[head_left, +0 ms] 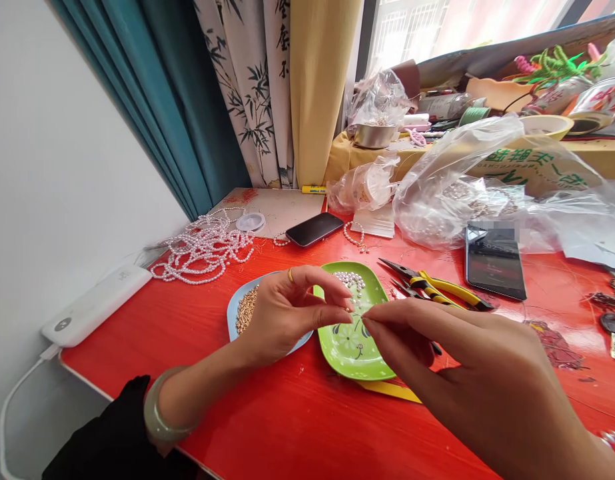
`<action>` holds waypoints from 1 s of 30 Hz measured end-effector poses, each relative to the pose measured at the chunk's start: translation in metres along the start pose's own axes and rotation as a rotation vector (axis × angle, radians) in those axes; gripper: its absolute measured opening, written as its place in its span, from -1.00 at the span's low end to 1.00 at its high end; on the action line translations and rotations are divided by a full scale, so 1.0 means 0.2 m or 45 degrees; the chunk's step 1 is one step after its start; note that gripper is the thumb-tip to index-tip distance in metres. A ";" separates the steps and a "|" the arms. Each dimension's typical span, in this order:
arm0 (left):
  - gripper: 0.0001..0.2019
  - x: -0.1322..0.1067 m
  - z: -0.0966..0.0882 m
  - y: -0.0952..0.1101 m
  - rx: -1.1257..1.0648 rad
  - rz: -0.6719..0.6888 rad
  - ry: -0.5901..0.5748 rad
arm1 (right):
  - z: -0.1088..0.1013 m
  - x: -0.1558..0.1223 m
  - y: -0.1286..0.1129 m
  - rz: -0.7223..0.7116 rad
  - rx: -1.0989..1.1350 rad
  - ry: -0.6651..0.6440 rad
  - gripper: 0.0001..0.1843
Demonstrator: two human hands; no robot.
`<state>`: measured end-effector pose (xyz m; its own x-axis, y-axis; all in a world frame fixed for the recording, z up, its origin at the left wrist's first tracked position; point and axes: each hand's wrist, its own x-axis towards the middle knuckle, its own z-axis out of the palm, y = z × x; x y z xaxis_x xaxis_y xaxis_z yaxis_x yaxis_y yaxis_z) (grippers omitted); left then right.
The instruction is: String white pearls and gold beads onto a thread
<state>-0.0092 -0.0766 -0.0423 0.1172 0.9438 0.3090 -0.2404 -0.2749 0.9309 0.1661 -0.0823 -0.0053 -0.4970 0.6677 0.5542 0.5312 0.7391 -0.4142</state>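
Over the green plate [332, 357], my left hand [292, 307] has its thumb and index finger closed at the tips on what looks like a tiny bead [349, 309]. Close by on the right, my right hand [452, 353] pinches thumb and forefinger together; whatever they hold is too small to make out. The fingertips of both hands are a short gap apart. White pearl beads [351, 281] lie at the far end of the green plate. A blue plate [233, 313] with gold beads [246, 310] is partly hidden behind my left hand.
Yellow-and-black pliers [432, 288] lie beyond my right hand, near a phone [494, 263]. Another dark phone [314, 229], a beaded bracelet [354, 235] and a heap of pearl strands [202, 250] sit farther back. A clear plastic bag [437, 200] fills the back right. A white power strip [94, 307] borders the left.
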 end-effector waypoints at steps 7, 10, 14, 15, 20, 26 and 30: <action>-0.73 0.01 -0.02 0.00 0.314 0.113 -0.019 | 0.03 0.05 0.06 0.526 0.641 -0.272 -0.79; -0.80 0.07 -0.09 0.02 0.412 0.057 0.072 | 0.03 0.08 0.10 0.665 0.848 -0.200 -0.83; -0.90 0.14 -0.20 0.03 0.742 -0.053 0.115 | 0.03 0.09 0.13 0.709 0.990 -0.104 -0.62; -0.90 0.15 -0.22 0.02 0.836 -0.060 0.086 | 0.04 0.09 0.14 0.700 1.007 -0.095 -0.62; -0.86 0.15 -0.20 -0.07 1.175 0.022 -0.152 | 0.04 0.09 0.13 0.681 0.972 -0.116 -0.81; -0.87 0.14 -0.13 -0.17 1.542 0.032 -0.346 | 0.02 0.09 0.12 0.658 0.947 -0.136 -0.84; -0.83 0.14 -0.12 -0.18 1.699 0.005 -0.421 | 0.02 0.10 0.12 0.668 0.946 -0.152 -0.85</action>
<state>-0.0197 -0.0366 -0.0718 0.3858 0.9070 0.1685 0.8365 -0.4210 0.3507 0.1663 -0.0514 -0.0070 -0.4060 0.9081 0.1027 0.1513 0.1776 -0.9724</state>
